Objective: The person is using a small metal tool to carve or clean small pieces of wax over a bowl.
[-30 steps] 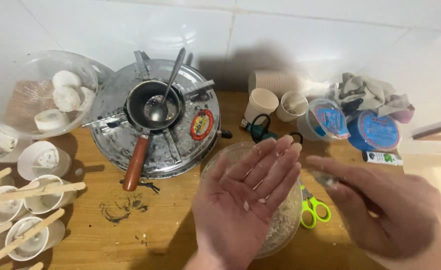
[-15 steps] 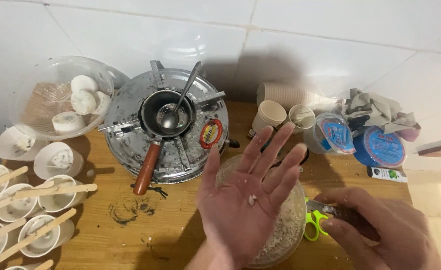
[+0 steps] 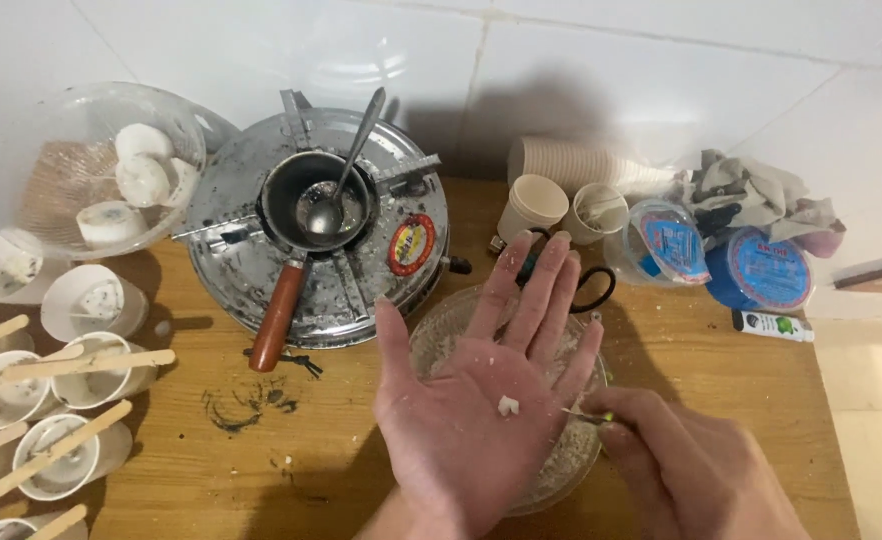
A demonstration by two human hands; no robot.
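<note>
I judge the white crumb (image 3: 507,404) on my flat, open left hand (image 3: 481,400) could drop into the bowl (image 3: 431,335) beneath it if the right hand (image 3: 696,465) (pinching scissors (image 3: 591,416)) jolts the palm.

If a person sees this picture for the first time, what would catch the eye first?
Most likely the open left hand in the lower middle, palm up over a clear bowl, with a small white piece lying on the palm. The right hand at the lower right brings a thin tool toward it. Behind them stands a round metal stove carrying a small pan with a spoon.
</note>
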